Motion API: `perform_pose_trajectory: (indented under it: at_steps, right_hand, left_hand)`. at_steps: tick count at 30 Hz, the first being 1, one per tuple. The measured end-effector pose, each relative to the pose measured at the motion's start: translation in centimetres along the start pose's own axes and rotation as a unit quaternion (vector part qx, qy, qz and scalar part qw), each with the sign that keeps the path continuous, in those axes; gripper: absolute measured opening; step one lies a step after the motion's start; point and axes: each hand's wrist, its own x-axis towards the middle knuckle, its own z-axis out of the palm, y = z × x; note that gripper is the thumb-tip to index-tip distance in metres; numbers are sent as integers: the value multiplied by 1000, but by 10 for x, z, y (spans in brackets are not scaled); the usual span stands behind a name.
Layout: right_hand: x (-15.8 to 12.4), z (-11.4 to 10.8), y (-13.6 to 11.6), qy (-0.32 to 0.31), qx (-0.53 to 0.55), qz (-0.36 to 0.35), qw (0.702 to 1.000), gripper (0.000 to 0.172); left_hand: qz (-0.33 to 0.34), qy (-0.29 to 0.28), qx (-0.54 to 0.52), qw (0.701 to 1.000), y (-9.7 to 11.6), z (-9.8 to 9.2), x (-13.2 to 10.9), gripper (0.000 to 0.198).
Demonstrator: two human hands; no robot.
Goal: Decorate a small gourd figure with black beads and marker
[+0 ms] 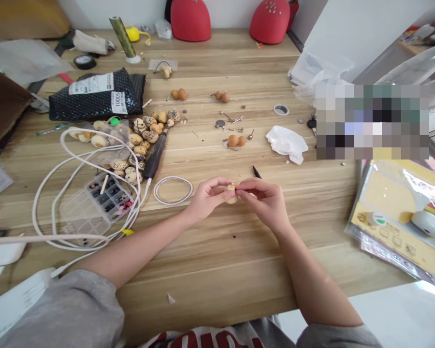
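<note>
Small dried gourd [232, 194]: we see it pale tan and smooth, with no pattern showing on the parts our hands leave bare. It is held just above the worktop [217, 256], between our two hands.

Left hand [210, 198]: our fingers [224, 186] curve closely around the gourd's left side and have hold of it.

Right hand [264, 204]: our fingers [246, 186] are nearly closed in a pinch at the gourd's upper right, touching it. A tiny dark bit shows at the fingertips, too small for us to name.

Clock: we count from our hands, with 12 o'clock toward the worktop's far edge.

1 o'clock: a black pointed tip [256, 171] pokes out just beyond our right hand.

12 o'clock: a pair of small orange gourds [237, 140] lies well apart from us, among scattered small metal bits [232, 121].

10 o'clock: a heap of gourds with dark patterns [141, 137] lies beside a black-handled pyrography pen [154, 157].

9 o'clock: a coiled cable ring [173, 190] lies near a plastic compartment box [105, 203], with a white cable [72, 164] looped around it.

2 o'clock: crumpled white tissue [286, 143].
</note>
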Motion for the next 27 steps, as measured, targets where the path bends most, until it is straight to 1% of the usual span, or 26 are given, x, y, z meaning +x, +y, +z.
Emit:
perform_pose_trajectory:
  at_steps: [7,11,15,21,24,27]
  right_hand:
    - [1,0,0,-3,21,29,999,10]
    - [2,0,1,-6,52,44,998,10]
    - [2,0,3,-11,90,65,994,10]
    - [2,-1,1,-16,65,75,995,13]
    - [2,-2,1,-31,60,67,996,13]
    - [1,-5,0,-58,66,45,995,9]
  left_hand:
    - [-3,-11,-19,1000,-2,-1,1,31]
    - [-6,-5,-11,1000,-2,-2,1,30]
    - [2,-12,11,1000,-3,-3,2,31]
    - [28,-20,40,999,-2,-2,2,28]
    - [72,-31,62,995,-3,-2,0,24]
    - [164,-34,130,977,-3,-4,-3,21]
